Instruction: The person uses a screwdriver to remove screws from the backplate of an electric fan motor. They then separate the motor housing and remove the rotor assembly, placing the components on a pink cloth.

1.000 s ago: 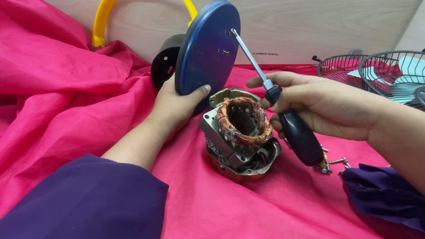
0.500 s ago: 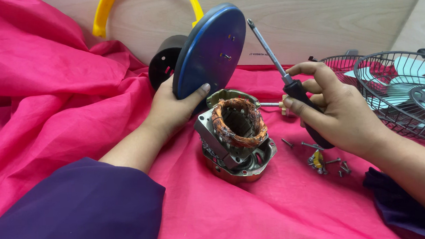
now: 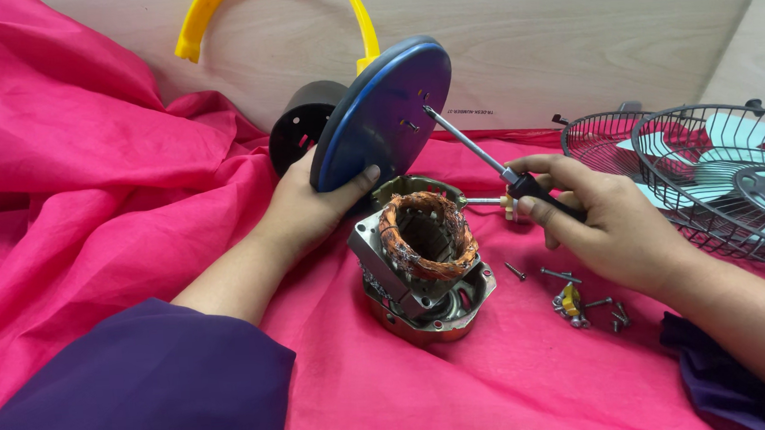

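Note:
My left hand (image 3: 311,210) grips the lower edge of a round blue disc (image 3: 380,109) and holds it tilted on edge above the pink cloth. My right hand (image 3: 600,224) holds a screwdriver (image 3: 485,160) with a dark handle; its metal tip rests against the disc's face near some small screw holes. Just below the disc stands a fan motor (image 3: 425,261) with exposed copper windings in a metal housing. A black cylindrical part (image 3: 299,123) lies behind the disc.
Loose screws and a small yellow piece (image 3: 574,301) lie on the pink cloth (image 3: 89,197) right of the motor. Wire fan guards with a pale blue blade (image 3: 725,172) sit at the far right. A yellow curved hoop (image 3: 202,18) leans against the wooden board behind.
My right hand lowered and shifted along the handle, and the screwdriver tip came back to the disc's face, lower than a second ago. My left hand kept the disc tilted.

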